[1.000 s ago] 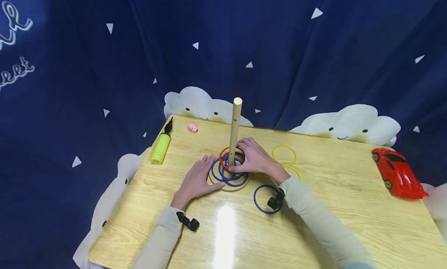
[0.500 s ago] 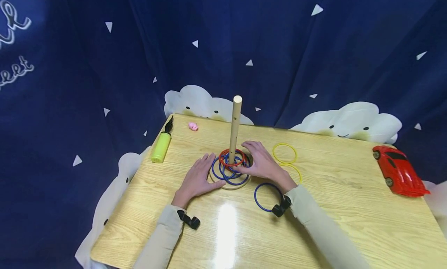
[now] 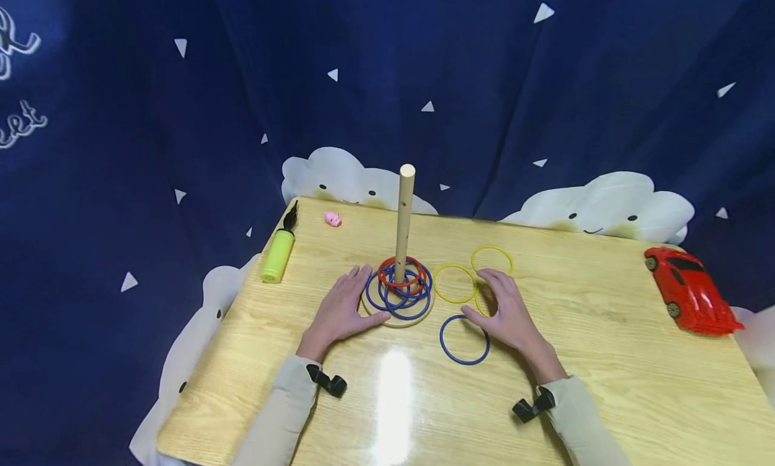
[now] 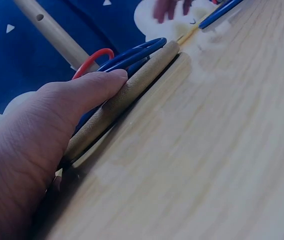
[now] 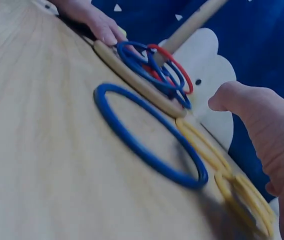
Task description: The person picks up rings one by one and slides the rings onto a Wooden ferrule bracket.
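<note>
Other toys on the wooden surface (image 3: 605, 358)
A red car (image 3: 690, 290), a green pump (image 3: 278, 255) and a little pink pig (image 3: 332, 218).

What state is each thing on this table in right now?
Wooden peg: upright on its round wooden base.
Red plastic ring: threaded on the peg, atop blue rings.
Loose blue plastic ring: flat on the wooden table.
Yellow plastic rings: flat, off the peg.
Left hand: touching the base.
Right hand: open above the yellow rings.
</note>
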`<state>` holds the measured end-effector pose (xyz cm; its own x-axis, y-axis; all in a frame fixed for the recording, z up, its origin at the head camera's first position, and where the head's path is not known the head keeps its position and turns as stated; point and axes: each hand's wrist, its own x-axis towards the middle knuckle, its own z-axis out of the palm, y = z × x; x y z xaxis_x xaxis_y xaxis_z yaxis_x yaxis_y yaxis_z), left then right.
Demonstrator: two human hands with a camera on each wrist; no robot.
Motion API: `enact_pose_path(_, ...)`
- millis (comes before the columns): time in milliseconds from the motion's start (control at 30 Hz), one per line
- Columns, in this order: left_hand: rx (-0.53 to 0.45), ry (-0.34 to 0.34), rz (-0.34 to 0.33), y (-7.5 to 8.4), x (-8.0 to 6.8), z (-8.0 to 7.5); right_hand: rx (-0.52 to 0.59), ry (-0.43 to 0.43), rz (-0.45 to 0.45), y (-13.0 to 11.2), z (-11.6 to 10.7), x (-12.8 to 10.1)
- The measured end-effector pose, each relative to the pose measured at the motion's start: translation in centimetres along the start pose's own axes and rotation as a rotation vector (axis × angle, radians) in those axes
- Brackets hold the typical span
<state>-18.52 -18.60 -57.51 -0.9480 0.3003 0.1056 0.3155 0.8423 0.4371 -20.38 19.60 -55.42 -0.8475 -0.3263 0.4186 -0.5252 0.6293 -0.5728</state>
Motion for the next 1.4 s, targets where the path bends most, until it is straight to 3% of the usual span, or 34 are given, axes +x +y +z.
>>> enact_pose_path(167,-0.016,0.014,-0.02,0.0,-0.2,-0.1,0.0,0.027,-0.022,0.3,-0.2,-2.1)
enact_pose_path(400,-0.014,0.004,-0.027,0.0,-0.1,0.0,0.019,0.04,-0.031,-1.1,-0.2,-4.7)
enact_pose_path(733,-0.016,0.015,-0.017,-0.1,-0.5,0.0,-0.051,-0.019,0.026,-2.5,0.3,-7.1)
enact_pose_path(967,-0.016,-0.007,0.002,0.2,-0.2,0.2,-0.11,-0.061,0.083,-3.1,0.9,-8.1)
enact_pose_path(1400,-0.016,0.006,0.004,0.2,-0.1,0.1,-0.149,-0.049,0.054,-3.2,1.0,-8.0)
